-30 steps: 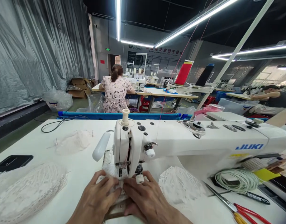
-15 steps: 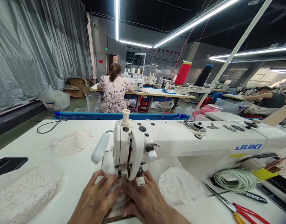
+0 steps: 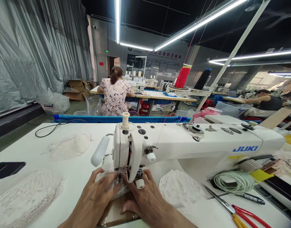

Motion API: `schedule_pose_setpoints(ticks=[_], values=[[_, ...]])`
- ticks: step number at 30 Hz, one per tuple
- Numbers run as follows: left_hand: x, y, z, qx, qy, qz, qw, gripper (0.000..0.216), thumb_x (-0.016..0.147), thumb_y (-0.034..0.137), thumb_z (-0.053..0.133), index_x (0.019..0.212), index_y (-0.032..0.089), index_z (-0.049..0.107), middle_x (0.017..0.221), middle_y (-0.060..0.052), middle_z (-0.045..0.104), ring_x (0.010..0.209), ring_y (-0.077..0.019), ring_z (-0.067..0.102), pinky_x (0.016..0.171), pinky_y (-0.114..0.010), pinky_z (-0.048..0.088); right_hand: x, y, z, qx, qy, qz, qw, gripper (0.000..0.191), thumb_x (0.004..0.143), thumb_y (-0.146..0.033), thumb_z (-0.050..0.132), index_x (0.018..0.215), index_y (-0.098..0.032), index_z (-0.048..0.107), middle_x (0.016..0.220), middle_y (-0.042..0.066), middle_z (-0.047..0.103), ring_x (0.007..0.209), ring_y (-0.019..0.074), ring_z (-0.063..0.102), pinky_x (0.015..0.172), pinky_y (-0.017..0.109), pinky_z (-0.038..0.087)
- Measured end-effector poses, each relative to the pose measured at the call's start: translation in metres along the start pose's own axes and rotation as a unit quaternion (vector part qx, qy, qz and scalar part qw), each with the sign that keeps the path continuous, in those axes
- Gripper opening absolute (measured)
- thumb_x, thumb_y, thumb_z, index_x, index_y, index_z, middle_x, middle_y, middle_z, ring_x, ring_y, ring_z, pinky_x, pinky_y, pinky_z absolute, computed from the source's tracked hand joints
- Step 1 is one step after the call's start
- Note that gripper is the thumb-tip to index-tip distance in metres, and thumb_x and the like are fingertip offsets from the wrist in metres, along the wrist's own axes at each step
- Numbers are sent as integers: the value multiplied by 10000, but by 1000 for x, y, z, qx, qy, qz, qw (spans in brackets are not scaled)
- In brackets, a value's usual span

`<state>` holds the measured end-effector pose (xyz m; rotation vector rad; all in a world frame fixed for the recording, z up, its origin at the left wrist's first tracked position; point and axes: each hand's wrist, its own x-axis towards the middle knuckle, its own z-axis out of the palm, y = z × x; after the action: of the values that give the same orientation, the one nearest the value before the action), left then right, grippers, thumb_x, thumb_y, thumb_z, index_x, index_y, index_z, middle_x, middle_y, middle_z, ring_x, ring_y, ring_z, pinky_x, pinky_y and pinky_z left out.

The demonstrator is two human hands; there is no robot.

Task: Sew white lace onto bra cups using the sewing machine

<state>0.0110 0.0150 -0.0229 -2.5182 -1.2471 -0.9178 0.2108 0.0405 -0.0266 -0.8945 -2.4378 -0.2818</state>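
Under the head of a white sewing machine lies a white lace piece, partly hidden by the machine and my hands. My left hand is at the left of the presser foot, thumb and forefinger closed on the lace's near edge. To the right, my right hand rests with fingers stretched toward the needle area and the thumb apart over a brownish plate. The machine head covers some of its fingertips. Pink thread runs down to the machine.
Lace pieces lie right of my hands, others at left. Scissors with red handles and a coil of pale cord sit at right. A phone lies at the left edge. A person sits ahead.
The lace between my hands has moved forward under the presser foot, baring more of the brownish plate. My left fingers have shifted forward slightly. The view has turned a little.
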Motion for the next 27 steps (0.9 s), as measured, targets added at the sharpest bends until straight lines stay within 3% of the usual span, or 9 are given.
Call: schedule_pose_setpoints(ticks=[8, 14, 19, 27], values=[[-3, 1, 1, -24, 23, 23, 999, 247, 956, 183, 365, 1067, 223, 582, 1003, -20, 633, 804, -120, 604, 1009, -387, 227, -1, -1, -1, -5, 14, -9, 1000, 631, 722, -691, 526, 1152, -229, 531, 1091, 91, 605, 965, 264, 501, 877, 424, 337], [-8, -1, 10, 20, 53, 55, 997, 266, 941, 100, 343, 993, 135, 601, 953, -60, 640, 856, -143, 596, 955, -378, 292, -1, 0, -7, 65, 12, -73, 995, 523, 844, -618, 408, 1031, -155, 565, 931, 76, 644, 902, 225, 533, 872, 410, 293], [-8, 5, 10, 29, 80, 83, 993, 370, 967, 125, 269, 880, 129, 628, 816, -30, 641, 744, -138, 574, 853, -346, 332, -1, -1, -11, 107, 38, -115, 987, 462, 952, -483, 289, 869, -141, 588, 777, 34, 640, 679, 153, 512, 772, 350, 313], [-8, 9, 11, 39, 95, 85, 991, 320, 919, 84, 333, 806, 125, 630, 762, -47, 642, 719, -153, 561, 818, -367, 349, -1, 0, -9, 108, 55, -112, 986, 358, 942, -430, 399, 873, -140, 597, 734, 20, 630, 654, 143, 515, 752, 339, 309]])
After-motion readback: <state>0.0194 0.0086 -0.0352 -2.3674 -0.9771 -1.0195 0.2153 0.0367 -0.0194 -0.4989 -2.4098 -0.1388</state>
